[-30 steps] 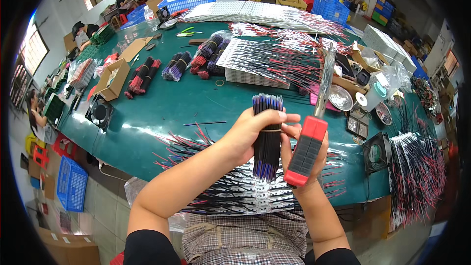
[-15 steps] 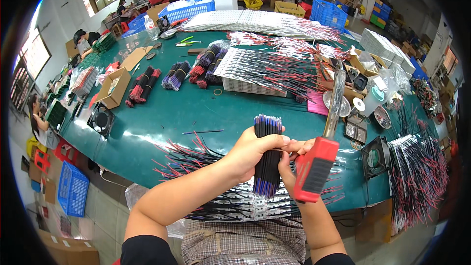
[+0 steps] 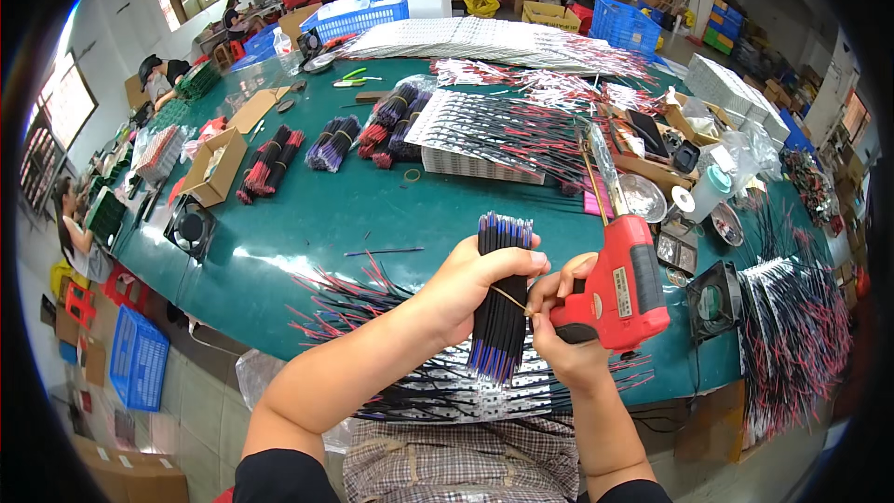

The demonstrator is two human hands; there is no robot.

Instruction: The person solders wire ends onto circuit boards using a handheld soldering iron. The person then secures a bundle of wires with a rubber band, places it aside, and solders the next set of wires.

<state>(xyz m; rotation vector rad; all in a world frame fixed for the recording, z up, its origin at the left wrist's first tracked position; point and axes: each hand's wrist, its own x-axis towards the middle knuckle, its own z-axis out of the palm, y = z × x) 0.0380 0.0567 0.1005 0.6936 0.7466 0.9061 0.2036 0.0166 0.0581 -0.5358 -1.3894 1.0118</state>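
Observation:
My left hand (image 3: 480, 284) is closed round a bundle of black wires (image 3: 500, 331) with blue and silvery ends, held upright over the near table edge. A thin tan rubber band (image 3: 509, 299) crosses the bundle's middle. At the bundle's right side, the fingertips of my right hand (image 3: 563, 317) pinch the band and pull it out. A red and black soldering gun (image 3: 633, 284), its long metal tip pointing away, is also in my right hand; how the palm grips it is partly hidden. Below both hands lie white strip boards (image 3: 494, 401) with black and red wires.
On the green table (image 3: 372, 214) lie tied wire bundles (image 3: 273, 163) and a stack of wired boards (image 3: 484, 163). Small fans (image 3: 715, 303) stand at both sides. A bottle (image 3: 712, 188) and metal dishes are at right. Other people work farther back.
The right hand has turned, swinging the soldering gun to the right and showing its side. The rubber band is now stretched across the bundle, which tilts slightly.

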